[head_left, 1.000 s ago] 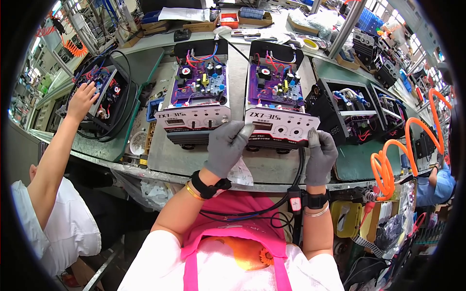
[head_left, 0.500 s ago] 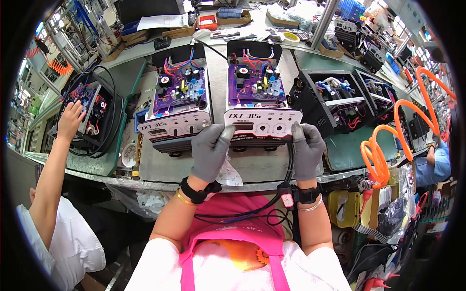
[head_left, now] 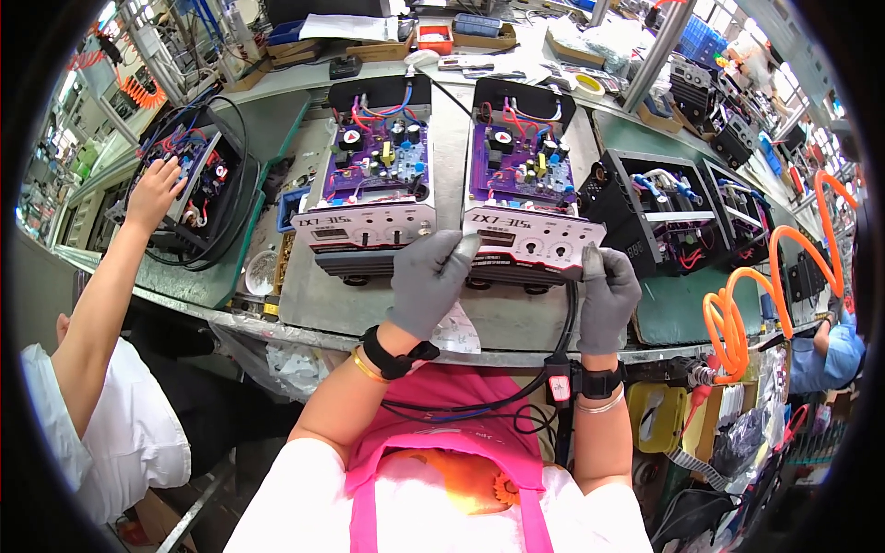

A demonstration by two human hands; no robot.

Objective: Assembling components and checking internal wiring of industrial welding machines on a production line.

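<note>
Head: white rectangular panel (head_left: 527,236) near grey tabletop's (head_left: 355,313) front edge
Left grey-gloved hand (head_left: 429,281): pinching left end
Right grey-gloved hand (head_left: 608,295): pinching right end
Handling: best kept level

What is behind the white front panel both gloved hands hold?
A purple circuit board with capacitors, then red wires before a black rear panel. The front panel hides what lies against its back; the board covers whatever is beneath.

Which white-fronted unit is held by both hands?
The right white-fronted unit: the left hand and right hand hold opposite ends of its front panel; the left white-fronted unit sits outside that grip.
</note>
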